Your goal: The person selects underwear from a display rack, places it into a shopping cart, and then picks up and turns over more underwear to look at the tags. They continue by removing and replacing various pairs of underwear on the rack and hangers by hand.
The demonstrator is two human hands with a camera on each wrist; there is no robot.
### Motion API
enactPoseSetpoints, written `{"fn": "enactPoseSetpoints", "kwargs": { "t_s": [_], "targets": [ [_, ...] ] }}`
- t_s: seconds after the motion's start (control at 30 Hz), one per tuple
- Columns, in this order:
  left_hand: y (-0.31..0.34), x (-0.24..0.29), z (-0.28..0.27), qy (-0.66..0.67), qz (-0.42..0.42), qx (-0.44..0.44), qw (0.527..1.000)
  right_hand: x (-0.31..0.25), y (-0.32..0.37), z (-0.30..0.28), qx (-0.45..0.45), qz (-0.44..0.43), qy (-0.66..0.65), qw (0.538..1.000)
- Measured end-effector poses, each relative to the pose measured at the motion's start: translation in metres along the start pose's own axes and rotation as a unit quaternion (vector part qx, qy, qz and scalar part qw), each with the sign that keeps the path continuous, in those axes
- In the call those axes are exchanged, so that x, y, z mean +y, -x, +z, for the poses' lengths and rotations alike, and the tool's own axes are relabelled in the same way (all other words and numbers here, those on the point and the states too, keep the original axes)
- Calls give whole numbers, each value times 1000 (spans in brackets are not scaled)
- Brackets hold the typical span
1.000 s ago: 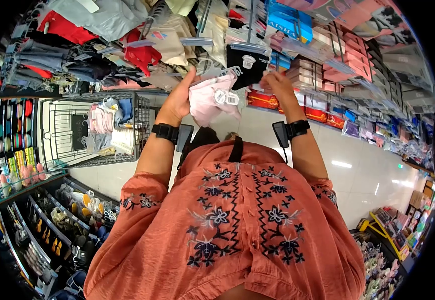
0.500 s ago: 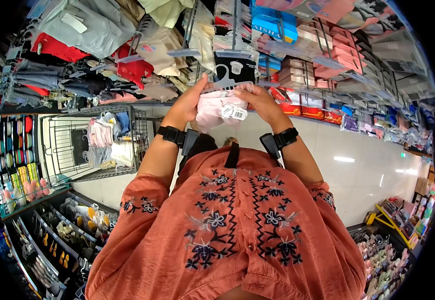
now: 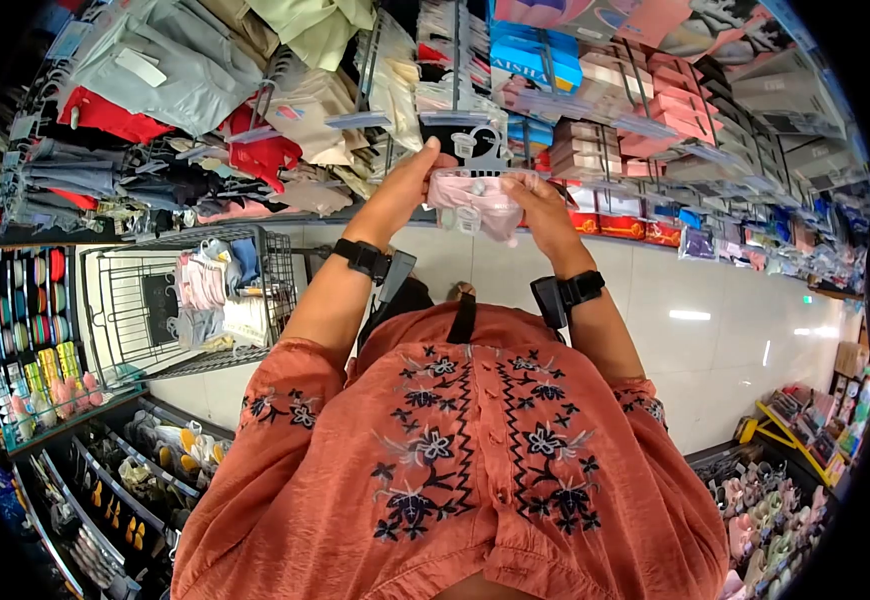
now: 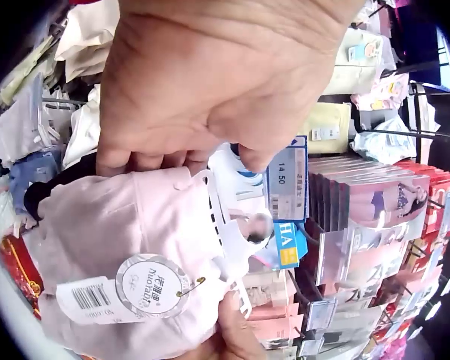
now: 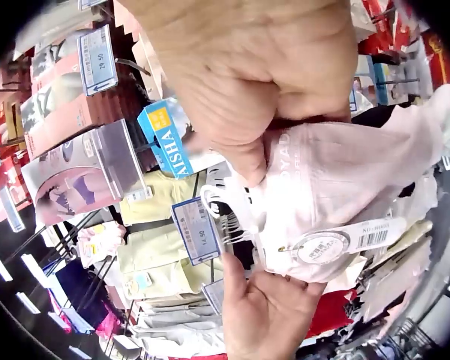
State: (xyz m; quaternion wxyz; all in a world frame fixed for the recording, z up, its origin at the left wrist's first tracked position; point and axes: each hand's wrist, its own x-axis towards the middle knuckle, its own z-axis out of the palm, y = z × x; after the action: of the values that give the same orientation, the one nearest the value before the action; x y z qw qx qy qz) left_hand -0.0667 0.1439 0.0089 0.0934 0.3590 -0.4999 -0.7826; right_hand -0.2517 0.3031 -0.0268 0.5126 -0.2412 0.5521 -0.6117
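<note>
A pair of pale pink underpants (image 3: 480,200) hangs on a clear plastic hanger (image 3: 483,150), held up between both hands in front of the rack. My left hand (image 3: 405,200) grips the waistband at the left end, its fingers going behind the cloth in the left wrist view. At the other end, my right hand (image 3: 547,215) pinches the waistband beside the hanger, thumb in front. A round paper tag (image 4: 151,285) with a barcode label dangles over the front of the cloth. Pale lettering runs along the waistband in the right wrist view.
A wire shopping cart (image 3: 125,300) with several hung garments stands at the left. Ahead is a rack of hanging clothes (image 3: 155,80), with stacked boxes, among them a blue box (image 3: 535,60), to its right. Low shelves of shoes (image 3: 105,490) are behind left.
The right hand, apart from the underpants a second ago, has come in and taken hold of their right end. The underpants have risen and moved right, and their front now faces differently.
</note>
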Motion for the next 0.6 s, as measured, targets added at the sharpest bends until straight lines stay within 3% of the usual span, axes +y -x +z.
{"fn": "enactPoseSetpoints", "kwargs": {
  "t_s": [0.37,0.6],
  "targets": [
    [-29,-1,-1,-14,24,14,1000,10,-13,-8,56,6,-70,996],
    [-26,7,-6,18,53,53,997,-12,-29,6,20,-27,-30,999]
  ]
}}
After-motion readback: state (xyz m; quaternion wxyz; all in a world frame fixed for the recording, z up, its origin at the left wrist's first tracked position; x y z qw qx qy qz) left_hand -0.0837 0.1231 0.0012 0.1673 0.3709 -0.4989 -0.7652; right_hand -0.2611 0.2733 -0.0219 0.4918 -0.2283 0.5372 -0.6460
